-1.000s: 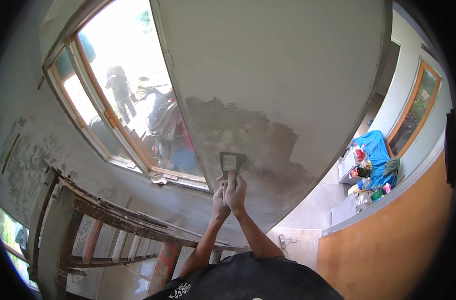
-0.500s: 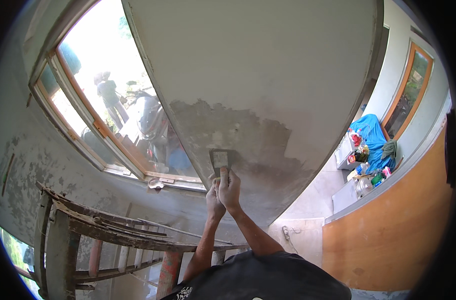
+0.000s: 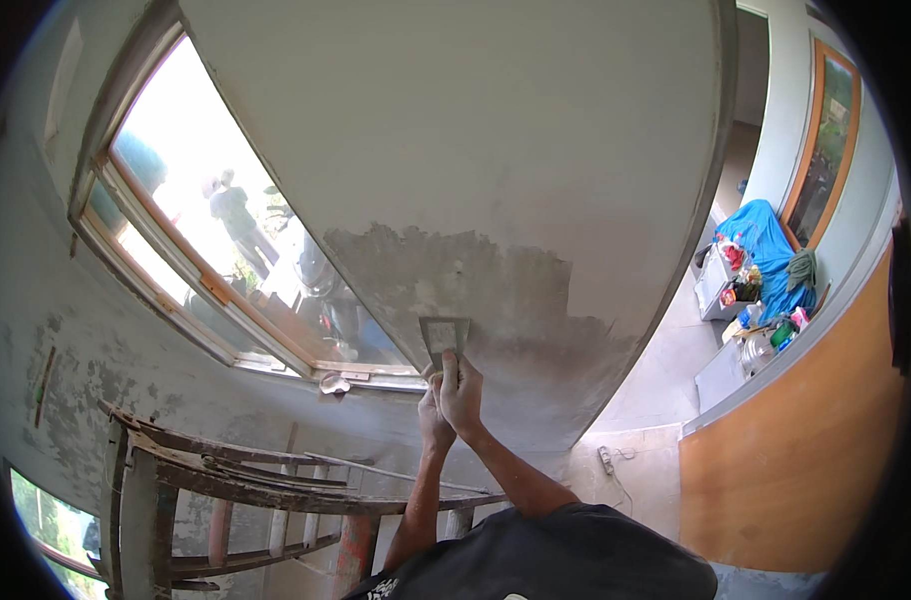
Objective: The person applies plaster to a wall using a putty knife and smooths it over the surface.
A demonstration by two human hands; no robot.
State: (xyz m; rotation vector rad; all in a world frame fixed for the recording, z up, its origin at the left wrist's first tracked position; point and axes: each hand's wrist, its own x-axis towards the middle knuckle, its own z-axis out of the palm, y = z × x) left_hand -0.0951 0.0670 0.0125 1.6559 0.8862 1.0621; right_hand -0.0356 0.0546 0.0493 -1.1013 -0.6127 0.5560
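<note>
Just below the middle of the frame, my right hand (image 3: pixel 461 400) grips the handle of a broad-bladed scraper (image 3: pixel 445 336), thumb laid up along it toward the blade, probably to steady its angle and press it evenly. My left hand (image 3: pixel 436 420) is tucked close beside the right, seemingly for added support; whether its curled fingers hold the handle too, I can't tell. The blade points up the frame over the rough grey patch (image 3: pixel 426 268) on the pale wall (image 3: pixel 476 140); contact is hard to judge. Both arms reach out from the lower edge, the wooden frame (image 3: pixel 246 490) sitting lower left.
</note>
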